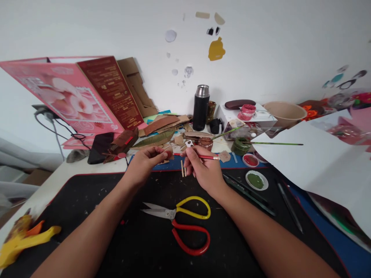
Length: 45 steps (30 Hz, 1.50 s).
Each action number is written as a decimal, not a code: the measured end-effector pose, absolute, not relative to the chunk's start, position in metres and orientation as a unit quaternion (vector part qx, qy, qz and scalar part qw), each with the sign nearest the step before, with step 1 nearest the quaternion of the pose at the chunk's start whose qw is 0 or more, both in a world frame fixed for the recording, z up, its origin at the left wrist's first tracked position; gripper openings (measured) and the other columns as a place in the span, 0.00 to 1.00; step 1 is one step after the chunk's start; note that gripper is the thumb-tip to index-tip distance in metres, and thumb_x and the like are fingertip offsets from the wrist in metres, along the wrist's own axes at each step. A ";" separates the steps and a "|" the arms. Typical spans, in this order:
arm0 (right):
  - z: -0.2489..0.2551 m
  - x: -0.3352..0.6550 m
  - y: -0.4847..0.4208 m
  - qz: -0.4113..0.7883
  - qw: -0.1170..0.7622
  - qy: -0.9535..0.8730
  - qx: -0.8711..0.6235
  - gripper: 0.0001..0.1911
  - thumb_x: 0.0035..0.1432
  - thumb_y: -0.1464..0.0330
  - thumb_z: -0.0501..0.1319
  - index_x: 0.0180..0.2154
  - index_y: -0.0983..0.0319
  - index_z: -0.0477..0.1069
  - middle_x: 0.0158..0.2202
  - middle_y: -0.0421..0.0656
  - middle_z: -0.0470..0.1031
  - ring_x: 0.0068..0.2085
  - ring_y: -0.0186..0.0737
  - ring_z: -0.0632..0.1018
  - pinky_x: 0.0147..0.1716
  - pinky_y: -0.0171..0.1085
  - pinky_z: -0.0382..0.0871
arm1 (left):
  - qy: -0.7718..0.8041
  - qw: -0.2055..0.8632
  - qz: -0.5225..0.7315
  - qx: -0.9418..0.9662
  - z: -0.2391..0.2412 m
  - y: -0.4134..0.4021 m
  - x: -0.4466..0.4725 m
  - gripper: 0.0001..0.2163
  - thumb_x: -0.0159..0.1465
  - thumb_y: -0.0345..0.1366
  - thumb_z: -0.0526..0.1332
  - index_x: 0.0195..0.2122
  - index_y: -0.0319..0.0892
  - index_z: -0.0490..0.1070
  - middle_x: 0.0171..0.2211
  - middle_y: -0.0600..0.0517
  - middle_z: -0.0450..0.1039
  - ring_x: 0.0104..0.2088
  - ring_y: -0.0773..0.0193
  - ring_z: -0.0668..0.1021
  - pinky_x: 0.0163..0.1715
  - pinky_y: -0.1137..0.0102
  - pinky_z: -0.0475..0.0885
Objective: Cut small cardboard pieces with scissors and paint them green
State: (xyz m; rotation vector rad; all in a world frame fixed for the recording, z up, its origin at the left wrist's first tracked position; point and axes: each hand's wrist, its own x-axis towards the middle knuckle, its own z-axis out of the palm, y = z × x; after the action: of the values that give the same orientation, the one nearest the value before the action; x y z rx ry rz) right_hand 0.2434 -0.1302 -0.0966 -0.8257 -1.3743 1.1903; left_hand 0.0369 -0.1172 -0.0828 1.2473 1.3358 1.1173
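Note:
My left hand (148, 160) is closed in a pinch, with a small brownish piece (171, 154) at its fingertips whose kind I cannot make out. My right hand (205, 166) grips a red pencil (209, 157) with a pale eraser end. A small white piece with black spots (189, 143) shows at the right fingertips; whether it is held or lies behind them I cannot tell. Two short wooden sticks (182, 169) are beside the right fingers. Open-bladed scissors (165, 212) with one yellow and one red handle lie on the black mat (139, 239) below the hands.
Cardboard scraps (165, 124), a black flask (201, 110) and paint jars (242, 146) line the back. A lid of green paint (256, 180) and pens (252, 195) lie right. A pink box (78, 96) stands left, above a phone (100, 148). A yellow tool (26, 241) lies front left.

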 end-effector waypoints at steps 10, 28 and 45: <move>-0.099 0.244 -0.131 0.495 0.538 -0.590 -0.342 0.20 0.73 0.51 0.59 0.41 0.60 0.77 0.28 0.38 0.76 0.21 0.30 0.75 0.18 0.30 0.65 | 0.558 0.459 0.424 0.545 -0.083 -0.118 0.038 0.21 0.49 0.55 0.77 0.31 0.42 0.81 0.34 0.47 0.85 0.36 0.55 0.81 0.42 0.64 0.73; -0.099 0.244 -0.131 0.480 0.527 -0.608 -0.349 0.21 0.73 0.50 0.58 0.41 0.60 0.77 0.28 0.38 0.76 0.21 0.31 0.75 0.20 0.32 0.67 | 0.546 0.486 0.449 0.514 -0.086 -0.118 0.039 0.19 0.47 0.52 0.79 0.31 0.43 0.82 0.32 0.47 0.84 0.32 0.56 0.81 0.36 0.65 0.74; -0.095 0.245 -0.137 0.413 0.493 -0.674 -0.364 0.20 0.76 0.53 0.55 0.37 0.58 0.74 0.29 0.40 0.76 0.26 0.35 0.76 0.27 0.35 0.70 | 0.512 0.565 0.510 0.398 -0.088 -0.116 0.044 0.20 0.41 0.44 0.83 0.29 0.41 0.80 0.34 0.48 0.84 0.34 0.60 0.82 0.37 0.68 0.75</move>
State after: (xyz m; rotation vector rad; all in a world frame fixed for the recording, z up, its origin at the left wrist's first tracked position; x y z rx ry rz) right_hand 0.2452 -0.1374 -0.0948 -0.8834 -1.6341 1.0008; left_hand 0.0436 -0.1157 -0.0878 0.9352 1.2041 1.2003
